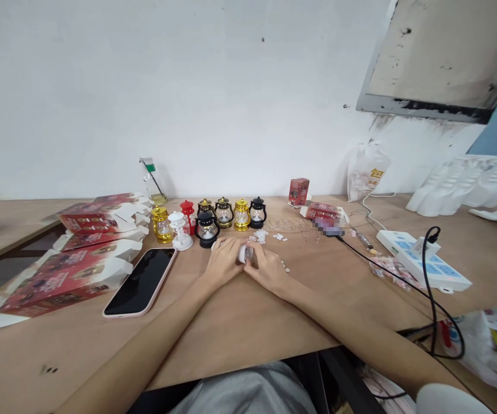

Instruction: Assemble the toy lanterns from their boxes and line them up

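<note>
plain white wall [214, 98], wooden table [240, 322], scuffed grey-framed panel [442, 57] upper right, even light

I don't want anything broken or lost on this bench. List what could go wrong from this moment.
1. The left hand and right hand share one small white piece; it may slip out and roll.
2. The toy lanterns stand close behind the hands; a nudge could topple them.
3. The tiny white bits lie loose by the right hand and could be swept away. The phone lies near the left forearm and could get pushed.
</note>
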### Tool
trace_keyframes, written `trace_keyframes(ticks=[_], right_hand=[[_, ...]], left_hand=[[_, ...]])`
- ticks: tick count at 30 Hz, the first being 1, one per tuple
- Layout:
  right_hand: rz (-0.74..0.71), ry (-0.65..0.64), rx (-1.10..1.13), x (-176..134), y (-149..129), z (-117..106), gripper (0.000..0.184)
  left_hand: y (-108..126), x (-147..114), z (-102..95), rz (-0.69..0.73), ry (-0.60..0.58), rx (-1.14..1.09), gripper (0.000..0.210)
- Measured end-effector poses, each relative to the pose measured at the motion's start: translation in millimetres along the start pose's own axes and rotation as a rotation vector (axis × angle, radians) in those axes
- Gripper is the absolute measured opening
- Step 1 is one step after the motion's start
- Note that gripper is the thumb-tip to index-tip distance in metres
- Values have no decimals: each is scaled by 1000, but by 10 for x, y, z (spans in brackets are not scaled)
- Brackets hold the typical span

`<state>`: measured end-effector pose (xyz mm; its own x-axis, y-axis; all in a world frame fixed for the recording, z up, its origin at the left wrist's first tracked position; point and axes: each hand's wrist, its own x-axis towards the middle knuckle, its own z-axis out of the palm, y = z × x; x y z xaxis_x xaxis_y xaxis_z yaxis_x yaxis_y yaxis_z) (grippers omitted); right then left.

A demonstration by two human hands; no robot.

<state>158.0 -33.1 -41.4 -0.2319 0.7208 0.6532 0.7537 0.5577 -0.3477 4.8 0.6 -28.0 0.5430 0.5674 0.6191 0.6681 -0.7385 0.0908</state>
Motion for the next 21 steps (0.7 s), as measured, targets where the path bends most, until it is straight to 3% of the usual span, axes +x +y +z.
trace_keyframes(ticks=[8,15,18,21], right_hand=[[82,-25,130,18,26,34,37],[85,63,293,82,111,-23,21],[96,119,323,137,186,-60,25],[202,114,323,198,324,-86,30]], left_hand=[[-13,-4,9,-19,2,52,32],[-7,6,28,-23,-3,109,33],[-2,10,34,-36,7,135,30],[-8,11,29,-29,12,134,31]])
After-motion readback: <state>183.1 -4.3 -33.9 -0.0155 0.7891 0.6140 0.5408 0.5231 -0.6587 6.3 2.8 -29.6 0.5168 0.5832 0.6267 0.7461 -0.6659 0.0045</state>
